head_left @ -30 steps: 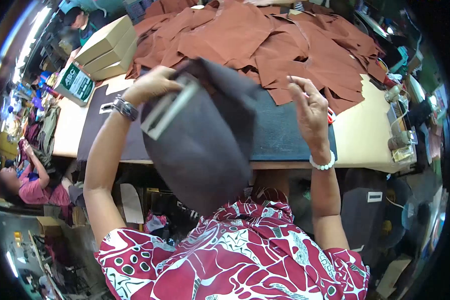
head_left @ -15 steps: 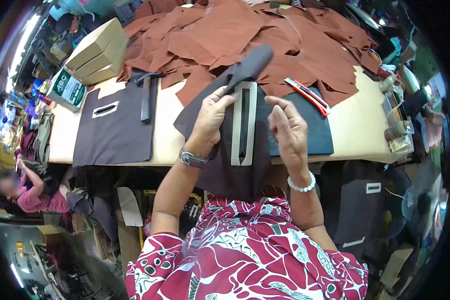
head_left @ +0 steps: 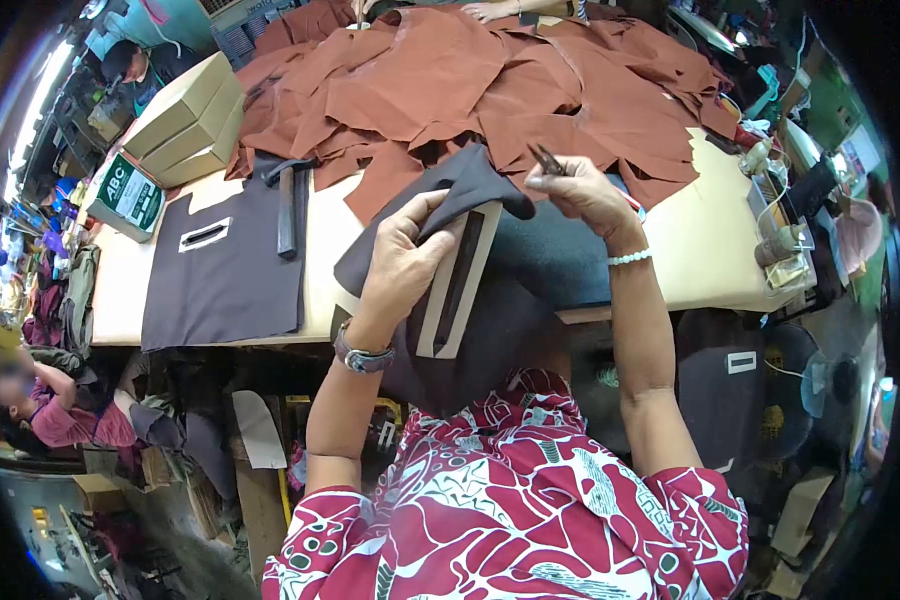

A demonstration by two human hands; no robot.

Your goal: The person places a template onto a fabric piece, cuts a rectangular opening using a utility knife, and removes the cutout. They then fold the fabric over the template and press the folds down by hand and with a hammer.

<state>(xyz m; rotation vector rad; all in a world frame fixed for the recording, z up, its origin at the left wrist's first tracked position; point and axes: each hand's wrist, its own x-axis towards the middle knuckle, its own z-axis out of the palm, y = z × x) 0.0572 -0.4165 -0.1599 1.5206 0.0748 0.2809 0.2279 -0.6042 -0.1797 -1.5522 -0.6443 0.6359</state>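
Note:
My left hand [head_left: 402, 248] pinches the upper part of a dark brown fabric piece [head_left: 510, 320], whose top end folds over. A pale strip frame [head_left: 440, 318] with a long, dark, pointed slot lies on this fabric, tilted to the right at its top. My right hand [head_left: 588, 195] is raised to the right of the fold, closed on small dark thread snips [head_left: 547, 160] with their points up and to the left. The snips are apart from the fabric. Behind my right wrist, a red cutter knife [head_left: 634, 206] is mostly hidden.
Reddish-brown pieces [head_left: 410, 80] cover the table's far side. Left are a dark panel with a framed slot [head_left: 225, 285], a hammer [head_left: 287, 215], boxes [head_left: 185, 125] and an ABC container [head_left: 127, 198]. A dark board [head_left: 560, 260] lies below my right hand. A co-worker's hand [head_left: 488, 12] is at the far edge.
My right hand has moved up and right, and snips now show in it. My left hand has shifted down and left, tilting the fabric and frame. Another person's hands have appeared at the far edge.

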